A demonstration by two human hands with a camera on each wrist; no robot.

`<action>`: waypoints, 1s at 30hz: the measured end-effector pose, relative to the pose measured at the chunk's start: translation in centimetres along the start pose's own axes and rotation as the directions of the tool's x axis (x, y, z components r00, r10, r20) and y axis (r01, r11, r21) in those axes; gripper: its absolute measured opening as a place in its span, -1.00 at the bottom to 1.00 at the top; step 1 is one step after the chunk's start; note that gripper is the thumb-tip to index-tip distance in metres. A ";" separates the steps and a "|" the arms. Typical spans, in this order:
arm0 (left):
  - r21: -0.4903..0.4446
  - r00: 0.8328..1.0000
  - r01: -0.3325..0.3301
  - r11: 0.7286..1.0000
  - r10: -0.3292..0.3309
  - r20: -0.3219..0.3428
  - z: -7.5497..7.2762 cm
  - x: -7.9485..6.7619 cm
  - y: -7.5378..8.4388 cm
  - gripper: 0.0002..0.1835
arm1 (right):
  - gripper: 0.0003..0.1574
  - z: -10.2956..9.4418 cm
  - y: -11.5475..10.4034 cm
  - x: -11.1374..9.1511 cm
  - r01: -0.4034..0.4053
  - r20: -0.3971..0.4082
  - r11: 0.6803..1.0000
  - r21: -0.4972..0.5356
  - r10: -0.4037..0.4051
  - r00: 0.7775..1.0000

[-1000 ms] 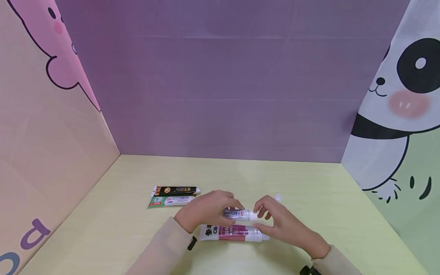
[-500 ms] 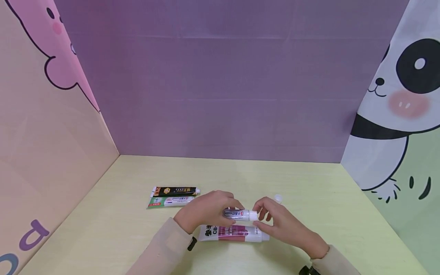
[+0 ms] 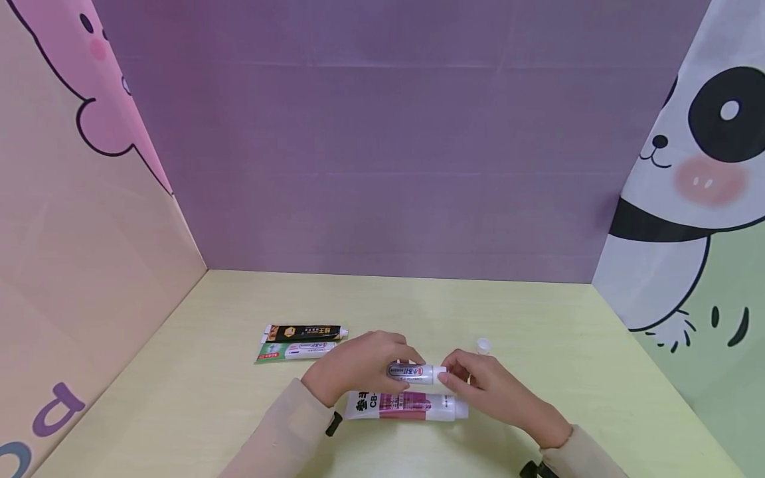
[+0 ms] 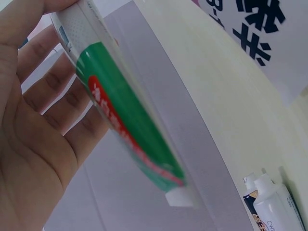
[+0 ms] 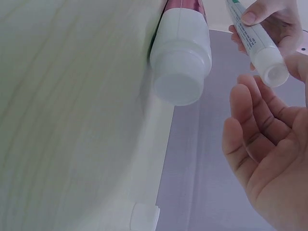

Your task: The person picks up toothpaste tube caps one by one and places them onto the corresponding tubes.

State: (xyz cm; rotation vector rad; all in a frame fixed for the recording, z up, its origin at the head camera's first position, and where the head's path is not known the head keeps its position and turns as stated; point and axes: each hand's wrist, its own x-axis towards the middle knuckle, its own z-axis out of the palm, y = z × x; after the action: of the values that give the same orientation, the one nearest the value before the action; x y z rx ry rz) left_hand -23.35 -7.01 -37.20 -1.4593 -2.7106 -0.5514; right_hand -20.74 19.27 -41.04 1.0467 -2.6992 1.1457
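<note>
My left hand (image 3: 366, 362) grips a small white-and-green toothpaste tube (image 3: 412, 373) a little above the table, its capped end pointing right. The left wrist view shows the tube's green part with a red stripe (image 4: 118, 106). At that end, the thumb and index finger of my right hand (image 3: 499, 388) pinch the white cap (image 5: 273, 72); the other fingers are loosely bent. Under the held tube, a large white-and-pink toothpaste tube (image 3: 412, 405) lies on the table with its white cap (image 5: 180, 79) on.
A black toothpaste tube (image 3: 307, 333) and a green-and-white one (image 3: 299, 350) lie side by side at back left. Behind my right hand is a loose, pale round cap (image 3: 484, 345) on the table (image 3: 514, 312). Printed panels enclose the back and sides.
My right thumb and index finger have closed in on the cap of the held tube. The left hand and the tube stay in place.
</note>
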 end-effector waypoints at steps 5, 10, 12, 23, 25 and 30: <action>0.002 1.000 -0.006 1.000 0.006 -0.001 0.1 0.1 -0.1 -0.69 | -0.77 0.1 0.1 0.1 -0.019 0.007 1.000 0.000 0.019 1.000; 0.019 1.000 -0.008 1.000 0.008 -0.003 0.1 0.1 -0.1 -0.69 | -0.74 0.1 0.3 0.2 -0.015 0.009 1.000 0.003 0.015 1.000; 0.019 1.000 -0.005 1.000 0.005 -0.003 0.1 0.0 -0.1 -0.68 | -0.75 0.1 0.3 0.2 -0.012 0.008 1.000 0.001 0.012 1.000; 0.016 1.000 0.015 1.000 -0.015 0.010 0.1 -0.1 -0.2 -0.66 | -0.55 0.0 -0.1 -0.1 0.057 -0.035 0.998 -0.026 -0.058 0.998; 0.012 1.000 0.013 1.000 -0.013 0.008 0.0 -0.1 -0.2 -0.66 | -0.55 0.1 0.0 -0.1 0.101 -0.051 0.994 -0.027 -0.103 0.993; 0.015 1.000 0.002 1.000 -0.002 0.000 0.0 -0.1 -0.3 -0.66 | -0.51 0.2 0.2 -0.1 0.195 -0.079 0.980 -0.047 -0.198 0.977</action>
State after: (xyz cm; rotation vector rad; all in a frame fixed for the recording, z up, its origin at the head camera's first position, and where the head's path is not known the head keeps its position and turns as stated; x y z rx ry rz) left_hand -23.56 -7.21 -37.32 -1.4533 -2.7105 -0.5305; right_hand -20.73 19.24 -41.34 1.1996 -2.4785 1.0728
